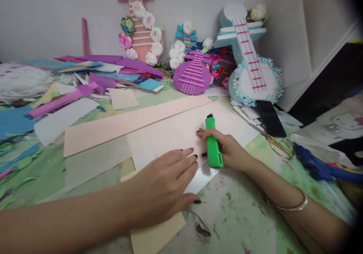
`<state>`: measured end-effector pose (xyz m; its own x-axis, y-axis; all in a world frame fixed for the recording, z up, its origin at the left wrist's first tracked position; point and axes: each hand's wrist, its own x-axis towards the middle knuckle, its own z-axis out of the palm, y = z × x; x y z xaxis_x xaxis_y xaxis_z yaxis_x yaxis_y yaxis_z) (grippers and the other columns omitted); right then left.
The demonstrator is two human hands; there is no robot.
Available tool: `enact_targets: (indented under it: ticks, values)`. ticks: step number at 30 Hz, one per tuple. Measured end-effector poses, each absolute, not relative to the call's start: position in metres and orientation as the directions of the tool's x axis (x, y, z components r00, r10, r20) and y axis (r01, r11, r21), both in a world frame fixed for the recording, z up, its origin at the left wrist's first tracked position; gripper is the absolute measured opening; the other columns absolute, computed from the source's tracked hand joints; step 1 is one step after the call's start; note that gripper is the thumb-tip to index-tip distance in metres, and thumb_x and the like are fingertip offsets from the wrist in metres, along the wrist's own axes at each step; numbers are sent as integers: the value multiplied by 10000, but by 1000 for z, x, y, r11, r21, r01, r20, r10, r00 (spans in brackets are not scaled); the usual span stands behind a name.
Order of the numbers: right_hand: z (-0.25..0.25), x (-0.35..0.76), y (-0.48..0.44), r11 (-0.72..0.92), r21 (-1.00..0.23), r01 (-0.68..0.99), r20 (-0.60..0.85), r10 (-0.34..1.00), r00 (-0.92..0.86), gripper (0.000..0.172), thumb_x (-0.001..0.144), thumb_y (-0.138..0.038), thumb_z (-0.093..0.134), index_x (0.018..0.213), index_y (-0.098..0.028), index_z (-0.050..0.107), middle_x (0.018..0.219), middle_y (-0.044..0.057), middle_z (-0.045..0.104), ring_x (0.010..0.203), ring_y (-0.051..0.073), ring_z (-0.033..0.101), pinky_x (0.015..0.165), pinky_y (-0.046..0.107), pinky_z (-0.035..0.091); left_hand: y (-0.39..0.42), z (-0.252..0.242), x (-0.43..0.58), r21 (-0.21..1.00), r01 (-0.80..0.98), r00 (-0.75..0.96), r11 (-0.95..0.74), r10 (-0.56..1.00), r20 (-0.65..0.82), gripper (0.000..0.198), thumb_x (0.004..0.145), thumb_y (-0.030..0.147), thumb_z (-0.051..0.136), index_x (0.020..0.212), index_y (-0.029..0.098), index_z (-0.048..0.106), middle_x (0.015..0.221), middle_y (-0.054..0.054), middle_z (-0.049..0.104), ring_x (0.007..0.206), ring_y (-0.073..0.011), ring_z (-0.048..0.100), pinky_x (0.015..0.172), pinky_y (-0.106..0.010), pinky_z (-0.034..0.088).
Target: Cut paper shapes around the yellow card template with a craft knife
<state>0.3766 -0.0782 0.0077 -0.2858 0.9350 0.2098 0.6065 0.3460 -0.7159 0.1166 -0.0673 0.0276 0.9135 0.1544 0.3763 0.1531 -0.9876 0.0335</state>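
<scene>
My right hand (227, 150) is closed around a bright green utility knife (213, 142), its tip pointing away from me over a pale pink foam sheet (176, 129). My left hand (164, 184) lies flat with fingers stretched out, pressing on the near part of that sheet and a white sheet (201, 176) beneath it. A long peach strip (127, 123) lies just beyond, running left to right. A cream sheet (155, 237) pokes out under my left hand.
Foam guitar models stand against the wall: pink (140, 27), purple (193, 76), light blue (252, 68). A black phone (270, 118), gold scissors (279, 144) and a blue glue gun (320, 167) lie at right. Coloured foam scraps (85, 80) pile up at left.
</scene>
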Motion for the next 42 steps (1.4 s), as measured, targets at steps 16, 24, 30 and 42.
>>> enact_targets:
  ticks: [16,24,30,42]
  values:
    - [15,376,-74,329,-644,691,146,939,-312,381,753,-383,760,1035,-257,536,1285,79,650,1168,267,629,952,359,503,-64,19,111,284,172,984,-943,178,-5,740,958,588,399,1460,47,369,1506,-205,327,1409,-340,303,1147,-497,323]
    - [14,376,-74,331,-622,709,120,936,-332,331,799,-329,713,1060,-261,523,1338,86,614,1275,266,551,1002,377,465,-63,14,105,303,118,983,-946,154,99,809,924,620,452,1523,118,246,1531,-177,317,1428,-326,281,1164,-481,291]
    - [26,375,-79,291,-663,690,66,941,-333,473,715,-353,789,1086,-259,512,1340,95,606,1259,311,558,978,394,502,-61,12,99,241,86,980,-967,126,156,909,903,659,450,1544,96,137,1544,-198,275,1440,-349,239,1175,-508,258]
    - [19,371,-81,365,-643,673,84,908,-411,325,859,-290,652,1141,-267,493,1347,110,597,1320,264,506,989,397,501,-49,1,86,163,219,959,-962,243,148,1077,827,720,514,1554,113,3,1579,-201,175,1447,-374,208,1182,-503,236]
